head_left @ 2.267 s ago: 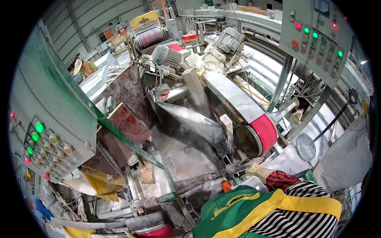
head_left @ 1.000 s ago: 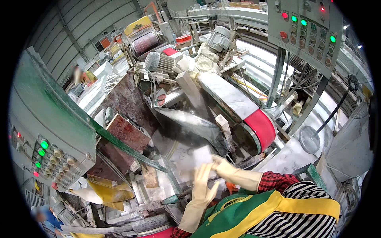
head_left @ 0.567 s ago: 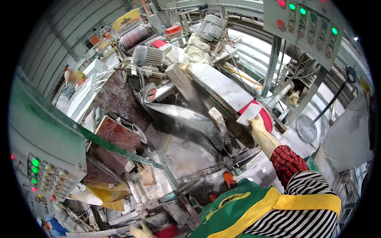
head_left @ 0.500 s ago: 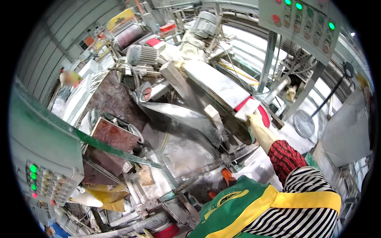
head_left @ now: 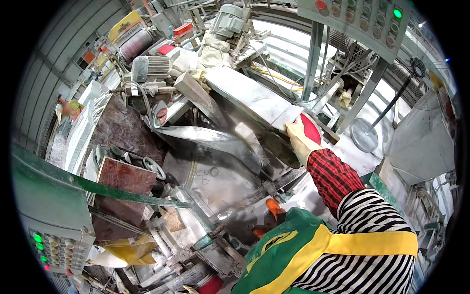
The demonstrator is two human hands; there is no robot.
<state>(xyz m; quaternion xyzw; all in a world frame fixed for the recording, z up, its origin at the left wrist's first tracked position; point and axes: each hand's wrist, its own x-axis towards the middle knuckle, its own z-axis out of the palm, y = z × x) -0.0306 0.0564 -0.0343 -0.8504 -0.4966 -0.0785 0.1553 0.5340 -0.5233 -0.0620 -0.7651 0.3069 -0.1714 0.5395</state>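
Note:
My right hand (head_left: 302, 140) reaches forward to the near end of a narrow conveyor with a red belt (head_left: 310, 128). Its fingers grip the near edge of a small white stone tile (head_left: 286, 115), which lies flat on the belt. Beyond this tile, and nearly against it, a longer run of white stone (head_left: 242, 93) covers the belt toward the machine. My thumb and part of the fingers are hard to make out at this size. My left hand is out of the picture.
Control panels with lit buttons stand at upper right (head_left: 355, 19) and lower left (head_left: 61, 247). A green metal bar (head_left: 122, 188) crosses the left side. Motors (head_left: 227, 20) sit at the back. A round-based stand (head_left: 364, 134) is right of the conveyor.
My right hand has moved the small tile forward along the belt, up to the longer white stone. The tile was tilted and apart before. My view has shifted slightly right.

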